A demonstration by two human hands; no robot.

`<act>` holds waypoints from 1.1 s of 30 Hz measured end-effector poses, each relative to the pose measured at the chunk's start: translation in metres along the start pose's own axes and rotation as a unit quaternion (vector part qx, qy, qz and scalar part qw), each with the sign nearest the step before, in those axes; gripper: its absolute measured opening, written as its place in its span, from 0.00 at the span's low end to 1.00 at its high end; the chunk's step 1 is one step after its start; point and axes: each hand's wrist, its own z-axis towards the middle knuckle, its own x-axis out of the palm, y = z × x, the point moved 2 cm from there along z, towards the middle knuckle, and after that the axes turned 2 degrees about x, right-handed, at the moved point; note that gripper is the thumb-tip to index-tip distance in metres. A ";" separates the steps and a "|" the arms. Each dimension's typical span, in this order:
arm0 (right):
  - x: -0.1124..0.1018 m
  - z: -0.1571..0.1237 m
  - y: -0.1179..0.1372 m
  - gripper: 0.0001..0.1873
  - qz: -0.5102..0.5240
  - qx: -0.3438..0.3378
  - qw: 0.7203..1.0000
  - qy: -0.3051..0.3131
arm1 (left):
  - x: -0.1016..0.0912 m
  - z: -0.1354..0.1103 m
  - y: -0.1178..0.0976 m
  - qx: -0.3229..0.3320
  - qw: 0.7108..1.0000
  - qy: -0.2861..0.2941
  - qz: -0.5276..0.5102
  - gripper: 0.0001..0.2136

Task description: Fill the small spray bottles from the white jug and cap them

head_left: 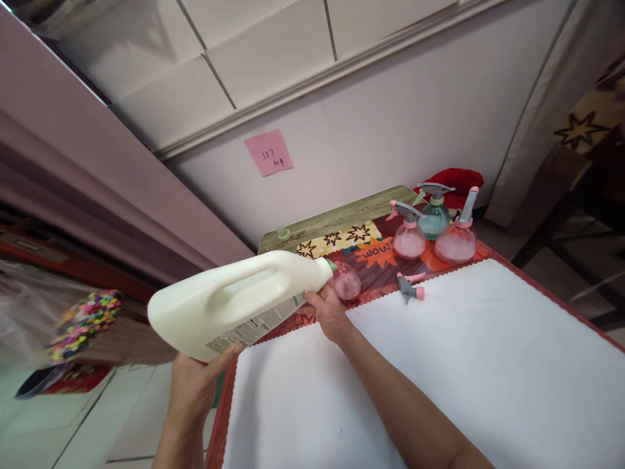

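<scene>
A large cream-coloured detergent jug (244, 299) is tilted, its green-rimmed mouth pointing down to the right. My left hand (195, 384) supports its underside near the base, fingers wrapped under it. Below the neck, my right hand (329, 312) grips the jug, its fingers partly hidden. The jug's mouth meets the top of a round pink spray bottle (347, 283) with no spray head, which holds some pale pink content. I cannot tell whether liquid is flowing. A grey and pink spray head (411, 288) lies on the white cloth to the right.
Three spray bottles, two pink (409, 241) (455, 246) and one green (434, 218), stand at the back right. A pale green cap (282, 233) sits at the back left. White cloth (488, 365) covers the table's front. A pink note (269, 152) is on the wall.
</scene>
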 end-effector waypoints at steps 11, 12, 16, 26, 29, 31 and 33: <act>0.000 0.000 -0.001 0.32 0.006 0.000 1.000 -0.004 | 0.001 0.000 -0.002 -0.021 0.999 -0.006 0.024 0.31; 0.000 0.000 -0.001 0.32 0.006 0.000 1.000 -0.004 | 0.001 0.000 -0.001 -0.021 0.999 -0.004 0.025 0.31; 0.000 0.000 -0.001 0.33 0.008 0.002 1.000 -0.003 | 0.001 0.000 -0.002 -0.022 0.999 -0.001 0.028 0.31; -0.001 0.000 -0.002 0.31 0.002 0.002 1.000 0.002 | 0.002 0.000 -0.007 -0.012 0.999 -0.002 0.036 0.32; -0.001 0.000 -0.002 0.31 0.003 0.005 1.000 0.001 | 0.001 0.000 -0.006 -0.014 0.999 -0.004 0.034 0.31; -0.001 0.000 -0.002 0.32 0.002 0.005 1.000 0.001 | 0.001 0.001 -0.004 -0.019 0.999 -0.006 0.032 0.31; -0.001 0.000 -0.002 0.33 0.000 0.004 1.000 0.000 | 0.001 0.001 -0.004 -0.019 0.999 -0.007 0.030 0.31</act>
